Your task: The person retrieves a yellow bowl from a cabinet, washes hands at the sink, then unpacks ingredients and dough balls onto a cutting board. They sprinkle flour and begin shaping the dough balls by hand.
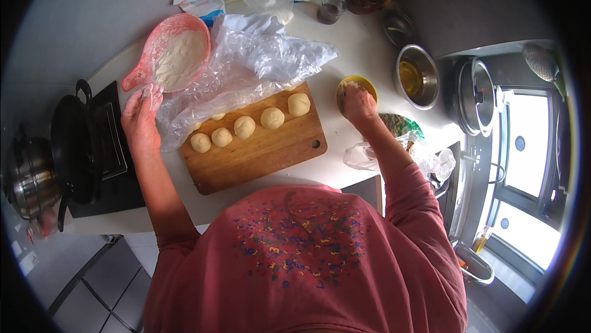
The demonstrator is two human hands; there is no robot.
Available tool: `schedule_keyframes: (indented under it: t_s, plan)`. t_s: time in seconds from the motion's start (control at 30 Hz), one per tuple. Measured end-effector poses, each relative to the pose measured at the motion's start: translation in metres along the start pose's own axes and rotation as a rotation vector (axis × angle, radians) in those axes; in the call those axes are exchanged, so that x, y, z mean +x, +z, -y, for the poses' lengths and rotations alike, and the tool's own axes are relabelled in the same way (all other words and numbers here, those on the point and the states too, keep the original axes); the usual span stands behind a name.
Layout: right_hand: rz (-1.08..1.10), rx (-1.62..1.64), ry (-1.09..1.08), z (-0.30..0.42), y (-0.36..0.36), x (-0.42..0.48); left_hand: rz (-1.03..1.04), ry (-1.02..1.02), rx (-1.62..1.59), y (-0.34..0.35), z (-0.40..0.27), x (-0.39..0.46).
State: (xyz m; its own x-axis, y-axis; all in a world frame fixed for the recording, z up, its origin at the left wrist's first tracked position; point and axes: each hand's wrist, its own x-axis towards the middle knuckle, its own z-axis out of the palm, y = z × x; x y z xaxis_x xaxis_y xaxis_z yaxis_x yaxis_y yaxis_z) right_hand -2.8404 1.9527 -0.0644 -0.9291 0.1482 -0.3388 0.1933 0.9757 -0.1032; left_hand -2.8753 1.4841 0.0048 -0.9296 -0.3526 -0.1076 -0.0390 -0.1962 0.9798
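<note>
My left hand (141, 122) is raised by the handle of a pink plastic bowl (131, 77) holding white flour (177, 58). Its fingers are bent and dusted white; whether a thin piece of dough lies in them is unclear. My right hand (359, 103) reaches down into a small yellow bowl (369, 84) with a white, crumbly food (348, 85) in it. The fingertips are hidden there. Between my hands, a wooden cutting board (258, 162) carries a row of several dough balls (244, 127). Clear plastic sheeting (235, 88) covers the board's far edge and more dough behind the row.
At left, a black wok (76, 148) stands by a cooktop (121, 185). To the right are a metal bowl of yellow oil (411, 79), a lidded pot (480, 97) and plastic bags (362, 156). A red-capped bottle (330, 9) stands behind, near opened packets (203, 0).
</note>
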Motion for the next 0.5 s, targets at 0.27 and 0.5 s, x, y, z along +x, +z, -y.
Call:
schedule_keyframes:
  t_s: [0.27, 0.5]
  plan:
    - [-0.339, -0.174, -0.48, -0.004, 0.006, 0.0, 0.02, -0.012, 0.006, 0.0, -0.003, -0.003]
    - [-0.278, -0.15, -0.5, -0.011, 0.003, 0.005, 0.014, 0.008, 0.024, -0.006, -0.006, -0.003]
